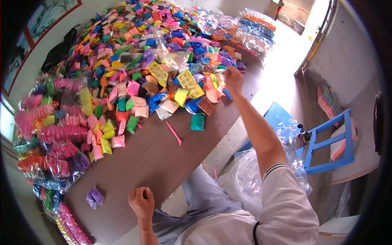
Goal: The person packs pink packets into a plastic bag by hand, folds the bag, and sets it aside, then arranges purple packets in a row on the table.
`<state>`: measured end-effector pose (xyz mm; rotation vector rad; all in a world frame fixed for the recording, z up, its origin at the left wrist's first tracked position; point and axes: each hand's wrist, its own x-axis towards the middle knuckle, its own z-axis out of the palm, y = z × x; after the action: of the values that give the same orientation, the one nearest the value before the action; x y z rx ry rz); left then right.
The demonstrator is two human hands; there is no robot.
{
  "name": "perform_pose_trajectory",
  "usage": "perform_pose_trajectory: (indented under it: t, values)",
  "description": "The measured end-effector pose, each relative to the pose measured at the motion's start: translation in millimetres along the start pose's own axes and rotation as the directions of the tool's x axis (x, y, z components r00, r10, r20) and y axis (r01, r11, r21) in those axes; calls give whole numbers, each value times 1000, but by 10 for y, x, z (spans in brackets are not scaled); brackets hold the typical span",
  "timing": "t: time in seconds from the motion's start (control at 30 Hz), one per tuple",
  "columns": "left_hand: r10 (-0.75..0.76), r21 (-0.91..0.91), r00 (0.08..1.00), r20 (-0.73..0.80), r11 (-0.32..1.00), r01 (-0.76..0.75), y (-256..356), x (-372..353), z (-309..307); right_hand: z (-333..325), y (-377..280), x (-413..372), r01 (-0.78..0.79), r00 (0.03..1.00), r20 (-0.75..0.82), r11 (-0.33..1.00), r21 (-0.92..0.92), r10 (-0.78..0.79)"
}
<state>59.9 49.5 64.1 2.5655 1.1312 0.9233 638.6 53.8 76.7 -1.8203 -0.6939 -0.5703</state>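
My left hand point(141, 202) is curled into a loose fist above the near edge of the brown table point(163, 163). A hollow shows between its thumb and finger, with nothing in it. My right hand point(233, 81) reaches out to the right edge of a big heap of small coloured packets point(134, 53). Its fingers are bent in, and anything between them is hidden. Close by lie a yellow sheet with square patches point(190, 85), an orange packet point(210, 83) and a brown packet point(206, 105). A teal packet point(197, 122) and a pink plastic stick point(173, 133) lie nearer me.
Bundled packets in clear bags point(61, 134) line the left side. Two purple packets point(95, 198) lie apart at the near left. Stacked bags point(257, 32) stand at the far right. A blue chair point(330, 143) and clear plastic bags point(249, 175) are at my right.
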Motion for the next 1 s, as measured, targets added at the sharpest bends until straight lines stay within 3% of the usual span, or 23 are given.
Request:
perform_pose_trajectory:
  t: [0.07,0.17,0.27,0.33,0.37,0.4,0.47,0.63,0.7,0.73,0.8,0.83,0.9,0.93,0.97,1.0]
  values:
    - [-5,29,1000,14,1000,5,7,-1,7,-210,444,284,-71,997,12,970,-232,76]
    - [12,72,1000,-7,997,-11,28,7,20,-285,805,556,-178,982,17,952,-248,188]
    - [-30,91,999,24,995,27,12,-15,28,-157,886,742,-128,986,70,959,-254,151]
    - [-26,118,997,66,993,18,-11,-23,28,-97,657,835,-74,969,194,924,-375,156]
    - [-31,125,997,70,992,22,5,-9,37,-86,561,839,35,974,224,943,-331,43]
    - [-30,140,998,54,990,22,23,2,43,-44,570,849,31,972,231,945,-327,48]
    - [-35,163,999,40,986,28,28,7,39,68,559,887,218,940,336,857,-468,-56]
    - [-60,189,997,53,981,49,9,-31,57,126,560,926,264,910,415,788,-556,-12]
    - [-58,180,997,50,982,48,25,-23,50,69,516,909,56,952,287,855,-516,111]
    - [-56,170,997,48,984,47,32,-20,41,30,499,892,56,952,287,856,-514,110]
    - [-56,169,998,38,984,49,38,-12,36,-84,437,871,-130,941,306,990,-61,142]
    - [-55,166,998,30,985,50,40,-8,42,-114,394,791,-126,943,303,990,-59,138]
    - [-58,160,998,19,986,55,-8,-23,68,-275,-170,370,-365,845,518,851,378,133]
    - [-64,154,998,14,986,61,-18,-32,68,-306,-491,135,-386,846,523,795,469,102]
    - [-61,150,998,12,987,58,-2,-27,56,-430,-791,-136,-441,798,602,723,532,44]
    - [-69,108,998,4,992,68,19,-13,43,-561,-1106,-322,-377,732,676,879,293,89]
